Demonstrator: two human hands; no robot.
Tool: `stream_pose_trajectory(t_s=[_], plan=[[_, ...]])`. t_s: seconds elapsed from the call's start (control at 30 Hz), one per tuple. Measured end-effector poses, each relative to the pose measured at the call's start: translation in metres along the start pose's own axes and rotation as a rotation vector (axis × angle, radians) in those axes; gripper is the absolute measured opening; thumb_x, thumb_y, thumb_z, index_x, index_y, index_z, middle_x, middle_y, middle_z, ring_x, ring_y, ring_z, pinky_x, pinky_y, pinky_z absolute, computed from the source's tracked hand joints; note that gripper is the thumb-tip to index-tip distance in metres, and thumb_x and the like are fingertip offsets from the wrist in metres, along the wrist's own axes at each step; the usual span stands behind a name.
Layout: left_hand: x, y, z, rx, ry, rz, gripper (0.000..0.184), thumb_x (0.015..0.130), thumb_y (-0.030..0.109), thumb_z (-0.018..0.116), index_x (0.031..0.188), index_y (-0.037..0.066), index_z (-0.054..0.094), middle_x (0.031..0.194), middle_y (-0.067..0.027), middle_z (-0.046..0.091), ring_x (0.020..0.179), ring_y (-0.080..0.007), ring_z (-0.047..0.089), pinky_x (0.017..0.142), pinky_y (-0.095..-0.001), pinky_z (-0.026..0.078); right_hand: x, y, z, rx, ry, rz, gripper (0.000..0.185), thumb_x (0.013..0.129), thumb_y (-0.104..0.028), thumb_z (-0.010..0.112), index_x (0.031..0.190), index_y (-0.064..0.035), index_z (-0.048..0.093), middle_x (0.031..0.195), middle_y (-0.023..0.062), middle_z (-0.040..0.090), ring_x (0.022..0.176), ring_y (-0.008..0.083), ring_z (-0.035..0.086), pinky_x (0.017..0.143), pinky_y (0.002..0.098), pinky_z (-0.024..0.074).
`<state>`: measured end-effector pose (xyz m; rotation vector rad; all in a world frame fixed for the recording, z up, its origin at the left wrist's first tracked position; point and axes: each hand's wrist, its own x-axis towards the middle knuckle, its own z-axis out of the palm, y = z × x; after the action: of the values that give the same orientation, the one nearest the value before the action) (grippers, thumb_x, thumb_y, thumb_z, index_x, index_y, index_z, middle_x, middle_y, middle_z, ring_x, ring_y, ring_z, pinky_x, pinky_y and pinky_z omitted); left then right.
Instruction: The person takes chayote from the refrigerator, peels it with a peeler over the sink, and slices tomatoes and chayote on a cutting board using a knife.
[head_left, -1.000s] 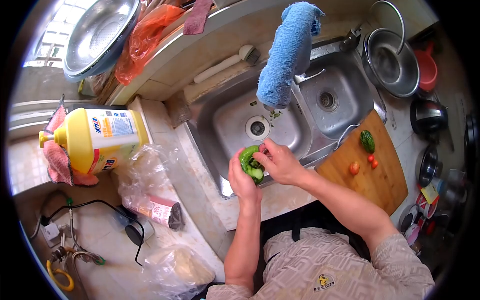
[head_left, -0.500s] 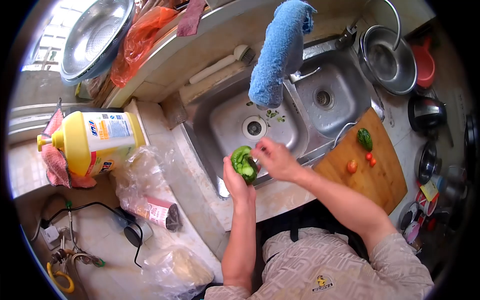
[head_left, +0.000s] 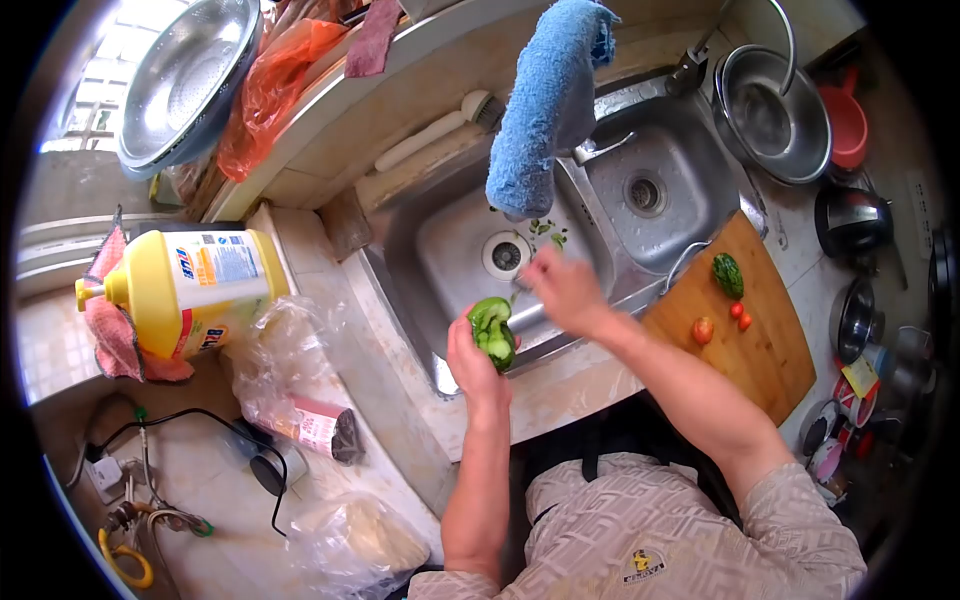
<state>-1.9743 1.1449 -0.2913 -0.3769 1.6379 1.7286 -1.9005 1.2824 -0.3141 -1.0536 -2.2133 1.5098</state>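
In my left hand [head_left: 475, 352] is a green pepper [head_left: 493, 335], held over the near edge of the left sink basin. Its top side looks broken open, showing paler green flesh; my fingers are wrapped round its left side. My right hand [head_left: 566, 292] is above the basin, to the right of the pepper and apart from it. Motion smears its fingers, so I cannot make out whether they hold anything. Small green scraps [head_left: 548, 232] lie in the left basin [head_left: 430, 240] near the drain.
A wooden cutting board [head_left: 760, 345] on the right bears a dark green bumpy vegetable [head_left: 729, 275] and several small red tomatoes [head_left: 703, 330]. A blue towel [head_left: 545, 110] hangs over the faucet. Yellow detergent jug [head_left: 200, 290] and plastic bags [head_left: 355, 545] are on the left.
My right hand has moved away from the pepper, up and to the right over the basin. My left hand still holds the pepper in nearly the same place.
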Motion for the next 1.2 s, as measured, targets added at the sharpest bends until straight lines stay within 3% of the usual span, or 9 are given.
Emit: stream_pose_trajectory(t_s=[0.1, 0.17, 0.33, 0.47, 0.57, 0.73, 0.93, 1.07, 1.2], plan=[[0.006, -0.004, -0.007, -0.026, -0.006, -0.002, 0.034, 0.104, 0.028, 0.039, 0.118, 0.004, 0.058, 0.107, -0.0099, 0.065, 0.093, -0.0211, 0.066, 0.070, -0.0386, 0.059, 0.000, -0.007, -0.010, 0.164, -0.068, 0.011, 0.025, 0.095, -0.029, 0.059, 0.092, -0.0047, 0.059, 0.078, 0.0200, 0.066, 0.077, 0.0421, 0.065, 0.066, 0.0487, 0.0483], [0.011, -0.013, -0.007, -0.077, -0.043, -0.030, 0.034, 0.103, 0.028, 0.039, 0.117, 0.004, 0.058, 0.107, -0.0103, 0.065, 0.093, -0.0221, 0.066, 0.071, -0.0408, 0.059, -0.009, -0.011, 0.003, 0.061, -0.334, -0.033, 0.026, 0.095, -0.030, 0.058, 0.094, -0.0045, 0.057, 0.079, 0.0210, 0.066, 0.077, 0.0426, 0.065, 0.067, 0.0489, 0.0483], [0.006, 0.000, -0.012, -0.172, -0.076, -0.236, 0.041, 0.101, 0.036, 0.040, 0.118, 0.004, 0.059, 0.111, -0.0114, 0.066, 0.101, -0.0281, 0.064, 0.085, -0.0508, 0.054, 0.008, -0.006, -0.012, 0.129, 0.096, 0.065, 0.025, 0.094, -0.026, 0.064, 0.091, -0.0025, 0.058, 0.074, 0.0177, 0.064, 0.067, 0.0337, 0.064, 0.061, 0.0419, 0.0469], [0.018, 0.003, -0.027, -0.435, -0.274, -0.501, 0.042, 0.100, 0.037, 0.037, 0.120, 0.009, 0.060, 0.112, -0.0094, 0.066, 0.103, -0.0264, 0.063, 0.085, -0.0508, 0.053, -0.006, 0.001, -0.013, 0.318, -0.312, -0.020, 0.027, 0.094, -0.026, 0.065, 0.092, -0.0007, 0.057, 0.072, 0.0116, 0.059, 0.065, 0.0174, 0.052, 0.059, 0.0335, 0.0433], [0.017, 0.009, -0.020, -0.446, -0.367, -0.616, 0.042, 0.100, 0.039, 0.037, 0.121, 0.011, 0.060, 0.111, -0.0076, 0.066, 0.100, -0.0254, 0.063, 0.083, -0.0481, 0.054, -0.010, -0.006, -0.016, 0.273, -0.449, -0.111, 0.027, 0.093, -0.027, 0.066, 0.092, -0.0011, 0.057, 0.073, 0.0138, 0.061, 0.066, 0.0221, 0.057, 0.061, 0.0349, 0.0442], [0.015, 0.013, -0.016, -0.085, -0.271, -0.571, 0.038, 0.098, 0.041, 0.045, 0.119, 0.013, 0.061, 0.107, -0.0068, 0.067, 0.094, -0.0233, 0.065, 0.075, -0.0485, 0.056, 0.005, -0.018, -0.034, -0.274, -0.624, -0.239, 0.038, 0.093, -0.042, 0.061, 0.095, -0.0035, 0.057, 0.082, 0.0188, 0.066, 0.080, 0.0416, 0.064, 0.071, 0.0508, 0.0468], [0.024, 0.013, -0.021, -0.025, -0.252, -0.592, 0.034, 0.097, 0.039, 0.048, 0.115, 0.014, 0.062, 0.103, -0.0084, 0.068, 0.091, -0.0243, 0.066, 0.072, -0.0496, 0.056, 0.013, -0.015, -0.031, -0.296, -0.448, -0.458, 0.033, 0.093, -0.037, 0.064, 0.092, -0.0048, 0.057, 0.076, 0.0156, 0.064, 0.071, 0.0396, 0.062, 0.063, 0.0475, 0.0458], [0.024, 0.019, -0.029, -0.103, -0.227, -0.686, 0.034, 0.097, 0.037, 0.047, 0.117, 0.013, 0.062, 0.105, -0.0105, 0.068, 0.095, -0.0278, 0.066, 0.069, -0.0491, 0.057, -0.001, -0.015, -0.028, 0.100, -0.014, -0.125, 0.027, 0.094, -0.029, 0.063, 0.092, -0.0039, 0.056, 0.069, 0.0177, 0.062, 0.069, 0.0391, 0.062, 0.062, 0.0459, 0.0463], [0.027, 0.016, -0.032, -0.115, -0.326, -0.750, 0.037, 0.097, 0.036, 0.047, 0.120, 0.009, 0.060, 0.107, -0.0127, 0.067, 0.095, -0.0335, 0.068, 0.063, -0.0484, 0.061, -0.001, -0.010, -0.031, 0.076, -0.575, -0.218, 0.028, 0.094, -0.028, 0.064, 0.091, -0.0021, 0.054, 0.075, 0.0193, 0.061, 0.072, 0.0361, 0.061, 0.063, 0.0434, 0.0444]])
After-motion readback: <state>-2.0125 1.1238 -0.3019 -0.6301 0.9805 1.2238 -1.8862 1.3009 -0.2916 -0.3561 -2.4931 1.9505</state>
